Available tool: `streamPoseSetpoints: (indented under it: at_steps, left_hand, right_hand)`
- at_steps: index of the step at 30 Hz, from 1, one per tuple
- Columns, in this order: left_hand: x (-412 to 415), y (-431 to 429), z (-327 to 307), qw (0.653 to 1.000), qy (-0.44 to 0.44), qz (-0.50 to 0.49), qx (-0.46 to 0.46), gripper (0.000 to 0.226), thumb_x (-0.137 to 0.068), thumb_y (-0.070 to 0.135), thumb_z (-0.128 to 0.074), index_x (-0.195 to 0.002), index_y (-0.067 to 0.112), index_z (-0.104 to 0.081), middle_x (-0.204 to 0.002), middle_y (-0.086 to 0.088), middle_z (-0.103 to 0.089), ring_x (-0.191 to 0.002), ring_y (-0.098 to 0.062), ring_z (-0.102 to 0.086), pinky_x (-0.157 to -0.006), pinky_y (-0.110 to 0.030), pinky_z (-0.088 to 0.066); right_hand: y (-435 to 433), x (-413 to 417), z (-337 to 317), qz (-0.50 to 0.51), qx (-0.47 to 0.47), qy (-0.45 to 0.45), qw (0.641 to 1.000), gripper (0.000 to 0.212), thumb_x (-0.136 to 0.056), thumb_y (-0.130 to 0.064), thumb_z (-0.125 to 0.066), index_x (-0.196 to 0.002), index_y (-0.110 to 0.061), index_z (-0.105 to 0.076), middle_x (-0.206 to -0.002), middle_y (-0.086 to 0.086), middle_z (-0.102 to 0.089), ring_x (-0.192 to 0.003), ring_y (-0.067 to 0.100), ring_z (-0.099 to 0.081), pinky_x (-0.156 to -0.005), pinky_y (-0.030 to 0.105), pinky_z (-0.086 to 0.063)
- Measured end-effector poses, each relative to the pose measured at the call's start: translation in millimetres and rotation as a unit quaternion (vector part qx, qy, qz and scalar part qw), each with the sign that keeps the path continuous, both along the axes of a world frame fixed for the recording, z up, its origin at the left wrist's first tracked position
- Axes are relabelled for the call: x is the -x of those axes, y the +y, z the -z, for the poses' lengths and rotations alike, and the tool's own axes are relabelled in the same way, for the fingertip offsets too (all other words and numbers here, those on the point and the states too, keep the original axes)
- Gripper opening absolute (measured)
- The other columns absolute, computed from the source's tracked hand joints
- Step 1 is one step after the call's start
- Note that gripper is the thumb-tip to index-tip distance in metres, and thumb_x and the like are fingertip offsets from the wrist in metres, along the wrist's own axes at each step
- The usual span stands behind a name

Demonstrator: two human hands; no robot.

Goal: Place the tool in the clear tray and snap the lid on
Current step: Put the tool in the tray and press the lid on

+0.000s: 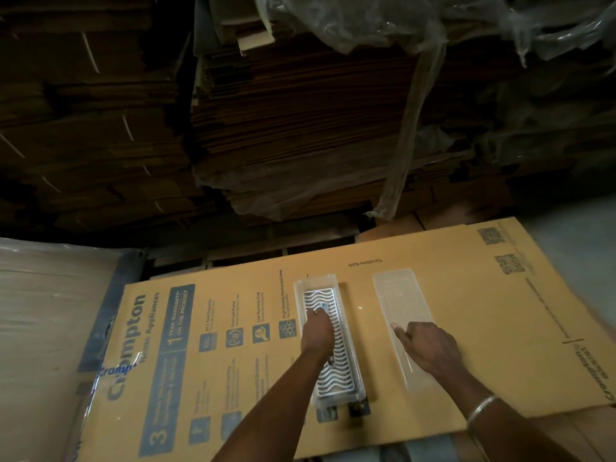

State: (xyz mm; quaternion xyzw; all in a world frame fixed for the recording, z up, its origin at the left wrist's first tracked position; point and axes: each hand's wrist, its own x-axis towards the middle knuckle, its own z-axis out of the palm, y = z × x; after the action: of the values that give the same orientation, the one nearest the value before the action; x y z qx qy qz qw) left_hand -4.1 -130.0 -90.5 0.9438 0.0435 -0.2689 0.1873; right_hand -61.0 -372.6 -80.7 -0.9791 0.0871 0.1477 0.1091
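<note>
A long clear tray (349, 316) lies on a flat printed cardboard sheet (233, 355), with a white wavy grid insert (338, 371) in its bottom. My left hand (318, 333) reaches into the tray, fingers curled on a slim metal tool (324, 307) that lies lengthwise on the grid. Most of the tool is hidden under the hand. The clear lid (400, 295) lies flat on the cardboard to the right of the tray, parallel to it. My right hand (430, 348) rests on the lid's near half, thumb on top and fingers curled at its right edge.
Tall stacks of flattened cardboard (300, 128), partly wrapped in plastic film (400, 21), rise just behind the sheet. A plastic-wrapped pile (43, 311) sits at the left. A metal bangle (481, 406) is on my right wrist.
</note>
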Motion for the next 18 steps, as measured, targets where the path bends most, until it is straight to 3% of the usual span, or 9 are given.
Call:
streamPoseSetpoints:
  at_steps: [3, 6, 11, 15, 18]
  left_hand:
    - [4.8, 0.6, 2.7, 0.999, -0.026, 0.021, -0.022, 0.061, -0.081, -0.003, -0.078, -0.135, -0.002, -0.050, -0.153, -0.024, -0.043, -0.128, -0.034, -0.061, -0.098, -0.041, -0.055]
    - [8.3, 1.7, -3.0, 0.998, -0.054, 0.017, -0.017, 0.055, -0.086, -0.007, -0.071, -0.135, 0.000, -0.049, -0.149, -0.020, -0.045, -0.113, -0.034, -0.069, -0.092, -0.041, -0.056]
    - [21.0, 13.8, -17.9, 0.990, -0.140, 0.002, 0.032, 0.019, -0.096, 0.009, -0.060, -0.113, 0.016, -0.063, -0.120, -0.004, -0.063, -0.102, -0.025, -0.066, -0.081, -0.040, -0.057]
    - [38.2, 34.4, -33.5, 0.986, -0.161, -0.015, 0.042, 0.020, -0.095, 0.032, -0.061, -0.111, 0.021, -0.065, -0.109, 0.003, -0.068, -0.095, -0.019, -0.067, -0.069, -0.031, -0.051]
    - [47.7, 51.2, -33.0, 0.985, -0.153, -0.046, 0.062, 0.018, -0.094, 0.030, -0.063, -0.110, 0.022, -0.062, -0.099, 0.003, -0.068, -0.089, -0.018, -0.067, -0.066, -0.031, -0.051]
  right_hand:
    - [-1.9, -1.4, 9.9, -0.003, 0.026, -0.003, 1.000, 0.055, -0.096, -0.066, -0.035, -0.093, -0.019, -0.063, -0.104, 0.005, -0.064, -0.093, 0.025, -0.064, -0.075, 0.037, -0.052]
    - [-1.7, -4.5, 17.0, 0.016, 0.079, 0.001, 0.997, 0.070, -0.087, -0.073, -0.046, -0.122, -0.014, -0.056, -0.127, 0.013, -0.054, -0.109, 0.029, -0.055, -0.088, 0.041, -0.051]
    - [4.9, -9.2, 18.6, 0.065, 0.066, 0.035, 0.995, 0.091, -0.069, -0.078, -0.063, -0.132, -0.016, -0.044, -0.130, 0.017, -0.048, -0.118, 0.033, -0.048, -0.095, 0.043, -0.047]
    - [12.3, -12.5, 14.2, 0.132, 0.001, 0.043, 0.990, 0.097, -0.064, -0.069, -0.078, -0.134, -0.016, -0.037, -0.133, 0.021, -0.042, -0.122, 0.037, -0.041, -0.095, 0.045, -0.048]
    - [15.8, -15.2, 5.9, 0.154, -0.025, 0.043, 0.987, 0.104, -0.062, -0.065, -0.082, -0.139, -0.017, -0.032, -0.135, 0.021, -0.039, -0.123, 0.039, -0.038, -0.096, 0.047, -0.046]
